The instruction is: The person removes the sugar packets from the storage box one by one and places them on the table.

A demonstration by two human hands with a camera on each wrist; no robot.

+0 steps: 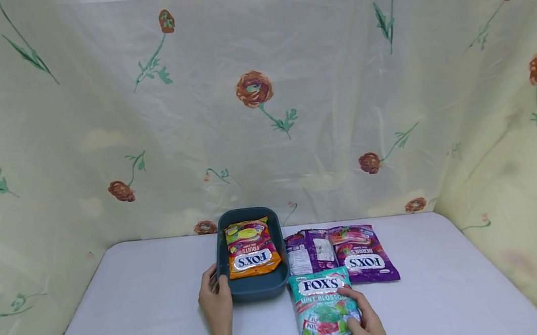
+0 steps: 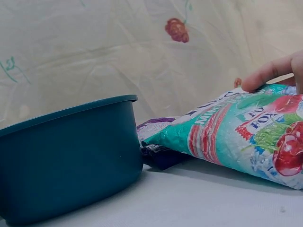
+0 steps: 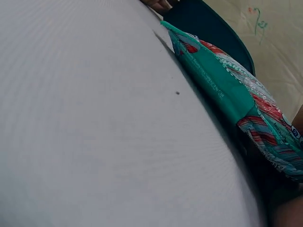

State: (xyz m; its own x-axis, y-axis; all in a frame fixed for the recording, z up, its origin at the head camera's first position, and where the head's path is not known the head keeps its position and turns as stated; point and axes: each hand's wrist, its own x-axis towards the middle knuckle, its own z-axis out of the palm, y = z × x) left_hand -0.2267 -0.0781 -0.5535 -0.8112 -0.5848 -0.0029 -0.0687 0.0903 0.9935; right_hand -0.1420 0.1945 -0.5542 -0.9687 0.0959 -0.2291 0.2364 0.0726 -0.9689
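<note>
My left hand [image 1: 216, 297] holds the near left corner of a dark blue plastic tub [image 1: 259, 291], its thumb at the rim. Inside the tub lies an orange Fox's Fruits candy bag [image 1: 252, 247]. With my right hand [image 1: 368, 318] I grip a green Fox's Mint Blossom candy bag [image 1: 323, 314] by its right side, index finger across the printed front. In the left wrist view this bag [image 2: 227, 135] slants, its far end low beside the tub [image 2: 71, 156]. The right wrist view catches its green edge [image 3: 213, 87] close over the table.
Behind the green bag lie a purple Fox's Berries bag [image 1: 366, 253] and another purple bag [image 1: 310, 251] with its printed back up, side by side right of the tub. A white cloth covers the table [image 1: 447, 279]. A flowered curtain [image 1: 313, 150] hangs along the far edge.
</note>
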